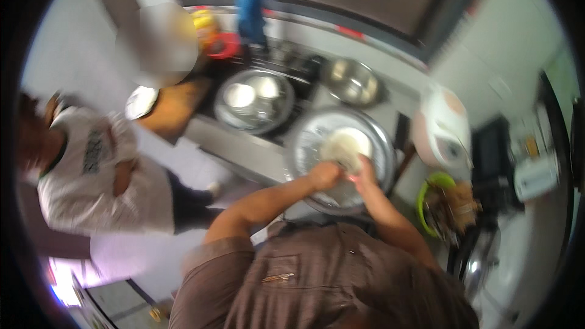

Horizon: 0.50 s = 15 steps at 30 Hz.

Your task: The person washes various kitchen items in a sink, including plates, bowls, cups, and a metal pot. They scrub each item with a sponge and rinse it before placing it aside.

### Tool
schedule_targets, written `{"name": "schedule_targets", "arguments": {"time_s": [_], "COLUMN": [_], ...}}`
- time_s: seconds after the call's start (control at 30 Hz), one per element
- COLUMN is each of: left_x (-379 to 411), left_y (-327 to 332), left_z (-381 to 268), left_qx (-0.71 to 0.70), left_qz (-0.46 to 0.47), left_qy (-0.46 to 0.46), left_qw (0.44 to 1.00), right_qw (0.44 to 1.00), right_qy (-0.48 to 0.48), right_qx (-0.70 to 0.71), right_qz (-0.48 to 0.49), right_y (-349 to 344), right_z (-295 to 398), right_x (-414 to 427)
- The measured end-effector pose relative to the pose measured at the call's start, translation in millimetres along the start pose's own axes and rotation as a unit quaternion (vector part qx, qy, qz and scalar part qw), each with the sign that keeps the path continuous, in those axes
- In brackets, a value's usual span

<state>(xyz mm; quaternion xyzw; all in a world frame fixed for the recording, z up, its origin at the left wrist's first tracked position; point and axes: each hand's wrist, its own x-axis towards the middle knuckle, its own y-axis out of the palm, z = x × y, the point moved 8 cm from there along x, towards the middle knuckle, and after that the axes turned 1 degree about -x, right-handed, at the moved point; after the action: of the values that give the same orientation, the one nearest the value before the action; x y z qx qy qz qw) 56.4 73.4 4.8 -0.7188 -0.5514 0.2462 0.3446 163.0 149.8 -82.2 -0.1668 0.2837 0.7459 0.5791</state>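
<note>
A white bowl (pixel 349 144) is tilted inside a wide metal basin (pixel 292 164) right in front of me. My left hand (pixel 325 174) has its fingers curled at the bowl's near edge. On the right side of that edge, my right hand (pixel 365 177) grips the bowl with the thumb along the rim. Blur and my fingers hide any small thing between the hands. Whitish, glossy patches show in the basin around the bowl. To the left, a second metal basin (pixel 220 114) holds several white bowls (pixel 240 96) over the stove.
An empty-looking steel bowl (pixel 352 82) stands behind the basin. At right are a white rice cooker (pixel 441 128) and a green bin (pixel 422 210) full of scraps. A wooden board (pixel 171 109) projects at left, near a person (pixel 109 173) in a light shirt. A blue cloth (pixel 251 11) hangs behind.
</note>
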Motion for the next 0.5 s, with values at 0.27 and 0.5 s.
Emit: {"name": "schedule_targets", "arguments": {"time_s": [0.27, 0.5], "left_x": [-2.5, 7.7], "left_y": [-15.8, -4.0], "left_z": [-9.3, -23.9], "left_qx": [0.049, -0.021], "left_qz": [-0.019, 0.003], "left_qy": [0.12, -0.078], "left_qw": [0.991, 0.997], "right_qw": [0.995, 0.998], "right_qy": [0.086, -0.043], "right_qx": [0.038, 0.032], "right_qz": [0.012, -0.019], "right_y": [10.7, 12.8], "right_z": [35.8, 26.9], "right_x": [-34.0, -48.1]}}
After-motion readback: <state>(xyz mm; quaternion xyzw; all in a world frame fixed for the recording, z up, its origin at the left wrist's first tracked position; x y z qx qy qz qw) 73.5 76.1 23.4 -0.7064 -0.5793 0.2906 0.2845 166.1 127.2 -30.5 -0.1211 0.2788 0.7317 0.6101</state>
